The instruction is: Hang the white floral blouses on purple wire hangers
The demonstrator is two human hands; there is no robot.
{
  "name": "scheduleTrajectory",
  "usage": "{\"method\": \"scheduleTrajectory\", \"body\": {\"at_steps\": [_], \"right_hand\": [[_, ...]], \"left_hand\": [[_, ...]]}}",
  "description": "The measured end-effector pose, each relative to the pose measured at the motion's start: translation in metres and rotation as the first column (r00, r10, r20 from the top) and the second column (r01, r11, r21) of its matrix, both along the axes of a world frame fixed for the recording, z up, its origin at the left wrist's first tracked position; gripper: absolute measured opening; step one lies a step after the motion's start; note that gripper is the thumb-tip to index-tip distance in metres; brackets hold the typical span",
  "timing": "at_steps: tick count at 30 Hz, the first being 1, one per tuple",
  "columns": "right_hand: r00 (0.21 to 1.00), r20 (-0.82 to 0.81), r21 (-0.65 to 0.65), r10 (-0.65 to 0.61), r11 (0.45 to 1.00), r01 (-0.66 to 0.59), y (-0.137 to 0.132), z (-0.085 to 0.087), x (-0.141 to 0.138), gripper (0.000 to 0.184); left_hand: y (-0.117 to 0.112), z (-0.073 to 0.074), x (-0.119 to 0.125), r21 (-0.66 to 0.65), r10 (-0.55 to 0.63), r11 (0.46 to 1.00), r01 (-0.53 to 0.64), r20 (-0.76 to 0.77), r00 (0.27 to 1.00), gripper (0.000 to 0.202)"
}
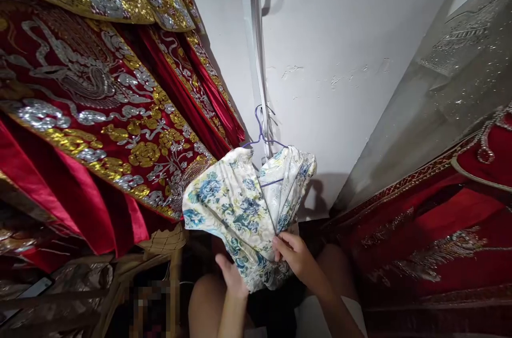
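Observation:
A short-sleeved white blouse [248, 210] with blue and green flowers hangs on a thin purple hanger [261, 138], its front overlapping in a V. At the lower end of the V, my right hand [296, 255] pinches the front edge between thumb and fingers. My left hand [232, 276] is at the lower left side of the blouse, thumb stretched out and apart from the cloth. The blouse partly hides the other left fingers, so I cannot tell whether they touch it from behind. Below the blouse, its hem rests close to my lap.
Red embroidered cloths [144, 151] with gold and silver sequins hang on the left. More red beaded fabric [440, 231] is at the right, beside a translucent sheet [448, 77]. A white strap [258, 34] runs down the pale wall [340, 23]. A phone [36, 289] lies lower left.

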State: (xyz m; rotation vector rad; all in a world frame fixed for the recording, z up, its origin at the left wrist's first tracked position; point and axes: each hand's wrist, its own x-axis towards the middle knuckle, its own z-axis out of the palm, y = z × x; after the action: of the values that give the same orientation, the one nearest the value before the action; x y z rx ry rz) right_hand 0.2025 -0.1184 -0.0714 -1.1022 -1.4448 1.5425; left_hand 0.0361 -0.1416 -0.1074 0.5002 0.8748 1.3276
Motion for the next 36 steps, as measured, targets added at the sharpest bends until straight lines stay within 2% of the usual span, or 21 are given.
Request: {"method": "scheduleTrajectory", "body": {"at_steps": [1,3,6,10,13,16,18,20,22,23,25,26,27,28,29,31,32,34,36], "right_hand": [[1.000,0.022,0.009,0.009,1.000,-0.009,0.002,-0.002,-0.003,0.051],[0.996,0.088,0.026,0.005,1.000,-0.007,0.006,-0.005,-0.010,0.052],[0.985,0.160,0.006,-0.056,0.998,0.056,0.011,-0.010,-0.018,0.050],[0.986,0.100,-0.008,-0.135,0.991,0.137,0.012,-0.015,-0.023,0.053],[0.990,0.047,0.042,-0.134,0.990,0.132,0.011,-0.016,-0.022,0.055],[0.994,-0.007,0.072,-0.108,0.992,0.108,0.010,-0.014,-0.017,0.055],[0.994,-0.031,0.088,-0.101,0.991,0.104,0.010,-0.013,-0.012,0.054],[0.994,-0.017,0.099,-0.112,0.989,0.113,0.009,-0.013,-0.006,0.052],[0.989,0.017,0.098,-0.146,0.985,0.143,0.006,-0.013,-0.001,0.049],[0.986,0.032,0.092,-0.166,0.982,0.163,0.005,-0.013,0.001,0.048],[0.979,0.048,0.071,-0.200,0.978,0.196,0.004,-0.013,0.003,0.048],[0.977,0.047,0.057,-0.208,0.977,0.205,0.004,-0.013,0.004,0.047],[0.978,0.041,0.040,-0.206,0.978,0.204,0.004,-0.013,0.003,0.047],[0.981,0.033,0.021,-0.193,0.981,0.192,0.004,-0.012,0.001,0.047],[0.985,0.022,0.004,-0.173,0.985,0.173,0.004,-0.012,-0.001,0.046],[0.991,-0.005,-0.016,-0.134,0.991,0.134,0.004,-0.011,-0.008,0.046],[0.993,-0.017,-0.018,-0.115,0.993,0.115,0.004,-0.011,-0.011,0.046],[0.997,-0.021,0.000,-0.079,0.997,0.079,0.003,-0.010,-0.018,0.046],[0.999,0.007,0.038,-0.049,0.998,0.049,0.002,-0.010,-0.021,0.045]], "left_hand": [[-0.004,-0.001,-0.005,-0.037,0.009,0.999,-0.009,-0.011,1.000,0.083],[-0.011,0.001,-0.014,-0.107,0.048,0.993,-0.056,-0.075,0.996,0.088],[-0.013,0.008,-0.019,-0.127,0.104,0.985,-0.121,-0.134,0.985,0.079],[-0.010,0.013,-0.015,-0.162,0.095,0.981,-0.103,-0.062,0.994,0.074],[-0.012,0.010,-0.011,-0.184,0.141,0.972,-0.144,-0.028,0.990,0.071],[-0.015,0.007,-0.010,-0.192,0.135,0.971,-0.140,-0.041,0.990,0.065],[-0.011,0.002,-0.015,-0.174,0.133,0.974,-0.147,-0.090,0.987,0.059],[-0.002,-0.006,-0.027,-0.099,0.193,0.972,-0.215,-0.193,0.962,0.051],[0.011,-0.014,-0.042,0.034,0.373,0.923,-0.383,-0.328,0.868,0.043],[0.016,-0.017,-0.049,0.118,0.494,0.864,-0.489,-0.387,0.779,0.038],[0.022,-0.020,-0.055,0.288,0.699,0.704,-0.649,-0.444,0.561,0.030],[0.022,-0.020,-0.053,0.361,0.759,0.636,-0.682,-0.450,0.470,0.027],[0.020,-0.019,-0.047,0.421,0.787,0.603,-0.677,-0.453,0.419,0.024],[0.016,-0.018,-0.038,0.464,0.782,0.615,-0.638,-0.465,0.415,0.021],[0.011,-0.016,-0.027,0.486,0.745,0.665,-0.567,-0.493,0.450,0.021],[0.004,-0.013,-0.001,0.466,0.593,0.804,-0.370,-0.577,0.562,0.025],[0.001,-0.013,0.010,0.436,0.508,0.856,-0.278,-0.610,0.608,0.029],[0.000,-0.015,0.029,0.394,0.422,0.897,-0.201,-0.628,0.653,0.035],[0.003,-0.018,0.039,0.395,0.431,0.893,-0.215,-0.617,0.658,0.031]]}}
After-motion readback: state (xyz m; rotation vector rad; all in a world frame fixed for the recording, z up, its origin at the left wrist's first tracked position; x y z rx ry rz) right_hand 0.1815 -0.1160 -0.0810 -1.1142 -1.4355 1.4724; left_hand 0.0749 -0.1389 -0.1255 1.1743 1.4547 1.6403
